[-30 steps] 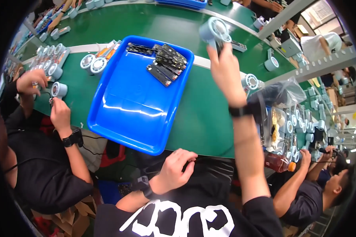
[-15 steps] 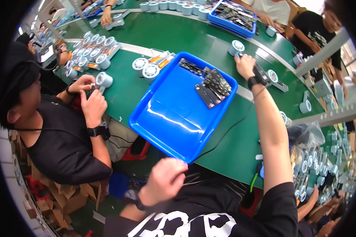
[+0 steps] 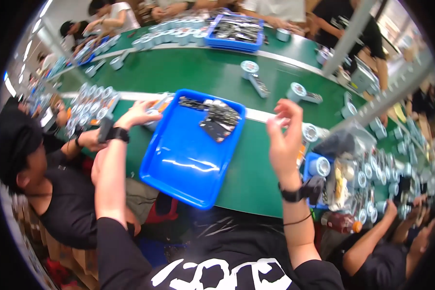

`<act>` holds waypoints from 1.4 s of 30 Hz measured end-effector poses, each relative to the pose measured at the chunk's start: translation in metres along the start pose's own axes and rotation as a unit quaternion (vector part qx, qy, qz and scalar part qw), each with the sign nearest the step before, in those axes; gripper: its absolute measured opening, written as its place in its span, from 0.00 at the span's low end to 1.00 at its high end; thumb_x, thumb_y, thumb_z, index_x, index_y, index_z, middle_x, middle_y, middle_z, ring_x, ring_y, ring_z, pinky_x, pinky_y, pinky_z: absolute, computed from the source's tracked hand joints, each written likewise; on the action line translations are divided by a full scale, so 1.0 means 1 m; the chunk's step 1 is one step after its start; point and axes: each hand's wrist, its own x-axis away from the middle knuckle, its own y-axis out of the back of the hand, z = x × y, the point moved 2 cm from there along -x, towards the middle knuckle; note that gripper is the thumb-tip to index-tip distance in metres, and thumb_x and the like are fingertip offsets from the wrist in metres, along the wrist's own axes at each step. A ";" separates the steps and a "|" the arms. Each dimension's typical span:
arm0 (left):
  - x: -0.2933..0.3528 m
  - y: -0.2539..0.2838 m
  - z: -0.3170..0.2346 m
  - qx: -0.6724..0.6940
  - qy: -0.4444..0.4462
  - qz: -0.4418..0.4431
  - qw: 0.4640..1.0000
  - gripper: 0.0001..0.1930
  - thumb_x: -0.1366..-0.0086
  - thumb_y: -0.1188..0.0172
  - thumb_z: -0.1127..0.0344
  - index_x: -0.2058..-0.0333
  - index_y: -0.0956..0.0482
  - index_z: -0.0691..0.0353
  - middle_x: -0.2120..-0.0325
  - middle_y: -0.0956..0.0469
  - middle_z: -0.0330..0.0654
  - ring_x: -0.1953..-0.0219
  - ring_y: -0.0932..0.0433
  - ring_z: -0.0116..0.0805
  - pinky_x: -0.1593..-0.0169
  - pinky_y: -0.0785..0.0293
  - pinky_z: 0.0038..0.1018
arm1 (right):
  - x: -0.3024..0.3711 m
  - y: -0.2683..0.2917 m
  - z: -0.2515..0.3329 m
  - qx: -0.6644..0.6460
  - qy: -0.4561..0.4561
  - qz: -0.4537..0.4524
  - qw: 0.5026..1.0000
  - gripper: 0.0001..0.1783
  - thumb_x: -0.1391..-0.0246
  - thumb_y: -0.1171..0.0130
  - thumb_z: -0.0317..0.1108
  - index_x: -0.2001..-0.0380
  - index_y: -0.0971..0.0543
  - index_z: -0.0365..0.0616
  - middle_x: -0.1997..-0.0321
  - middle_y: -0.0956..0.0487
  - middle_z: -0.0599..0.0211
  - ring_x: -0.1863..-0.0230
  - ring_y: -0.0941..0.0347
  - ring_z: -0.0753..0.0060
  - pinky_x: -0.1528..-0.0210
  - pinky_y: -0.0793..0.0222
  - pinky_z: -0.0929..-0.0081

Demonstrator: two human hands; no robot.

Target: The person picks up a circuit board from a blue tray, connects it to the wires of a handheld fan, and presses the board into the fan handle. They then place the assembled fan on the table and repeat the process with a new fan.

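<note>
My left hand (image 3: 139, 114) reaches past the blue tray's left side, fingers stretched over a light-blue round-headed part (image 3: 152, 121). It touches or nearly touches that part; a firm grip does not show. Beside it an orange-and-white handle (image 3: 165, 103) pokes out. My right hand (image 3: 286, 135) is raised to the right of the tray, fingers curled but apart, nothing in them. Between my arms sits the blue tray (image 3: 179, 154), with dark flat circuit-board-like pieces (image 3: 221, 118) heaped at its far end. Past my right hand, a round-headed part with a grey handle (image 3: 259, 85) lies on the green table.
Another handled part (image 3: 310, 96) lies at the far right. A blue bin (image 3: 310, 166), a plastic bag (image 3: 348, 145) and a bottle (image 3: 341, 223) are right of my forearm. A co-worker (image 3: 58, 193) sits close on my left. A metal post (image 3: 349, 36) rises at the right.
My right hand has let go of the handled part and drawn back toward me. My left hand has moved up from the tray's near edge to its left side. The view has shifted.
</note>
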 end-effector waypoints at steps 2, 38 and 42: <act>-0.009 0.012 0.022 -0.046 -0.021 0.022 0.998 0.56 0.55 0.26 0.35 0.29 0.37 0.53 0.31 0.39 0.60 0.29 0.39 0.58 0.27 0.41 0.43 | 0.048 0.019 0.006 -0.029 0.004 0.021 0.999 0.20 0.44 0.42 0.25 0.47 0.28 0.40 0.53 0.27 0.66 0.53 0.32 0.73 0.49 0.37 0.74; 0.082 -0.137 -0.374 -0.389 -0.703 -0.159 0.573 0.15 0.45 0.38 0.64 0.57 0.24 0.45 0.56 0.23 0.28 0.40 0.27 0.32 0.22 0.49 0.38 | 0.098 0.086 -0.044 0.440 -0.190 0.179 0.859 0.19 0.41 0.41 0.30 0.46 0.24 0.42 0.59 0.22 0.42 0.63 0.20 0.37 0.60 0.22 0.48; 0.127 -0.131 -0.346 -0.247 -0.671 -0.239 0.656 0.23 0.45 0.37 0.68 0.49 0.24 0.46 0.50 0.23 0.30 0.41 0.26 0.35 0.25 0.42 0.40 | 0.089 0.085 -0.089 0.457 -0.183 0.180 0.852 0.18 0.42 0.40 0.29 0.48 0.23 0.41 0.60 0.23 0.41 0.64 0.21 0.36 0.61 0.23 0.48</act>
